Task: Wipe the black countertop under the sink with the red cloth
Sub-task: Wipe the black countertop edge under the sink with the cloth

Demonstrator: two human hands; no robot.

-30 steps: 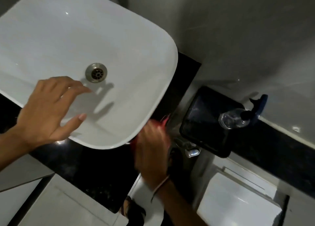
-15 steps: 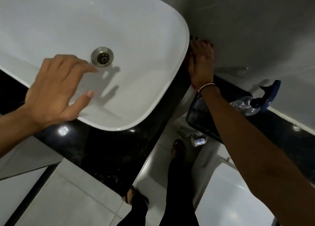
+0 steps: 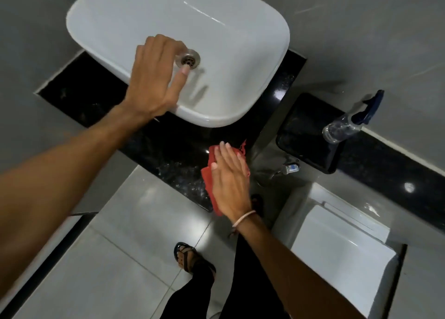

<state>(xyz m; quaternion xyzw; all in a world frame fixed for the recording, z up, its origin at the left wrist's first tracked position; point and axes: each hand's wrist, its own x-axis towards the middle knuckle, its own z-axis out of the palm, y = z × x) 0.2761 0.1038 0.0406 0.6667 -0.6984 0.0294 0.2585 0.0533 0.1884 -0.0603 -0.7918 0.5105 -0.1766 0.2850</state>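
A white vessel sink (image 3: 240,61) sits on a glossy black countertop (image 3: 168,150). My right hand (image 3: 230,181) lies flat on the red cloth (image 3: 209,174), pressing it onto the countertop's front right corner, just below the sink's rim. The cloth's lower end hangs over the counter edge. My left hand (image 3: 154,78) hovers over the sink's front rim with fingers spread, holding nothing, its fingertips near the metal drain (image 3: 189,59).
A black bin (image 3: 308,131) stands right of the counter, with a clear spray bottle (image 3: 346,123) on the black ledge beside it. A white toilet cistern (image 3: 342,241) is at lower right. Grey floor tiles and my sandalled foot (image 3: 185,256) lie below.
My right hand has come back from the far right corner beside the wall to the counter's front right corner with the cloth. The view has shifted, so the whole sink shows.
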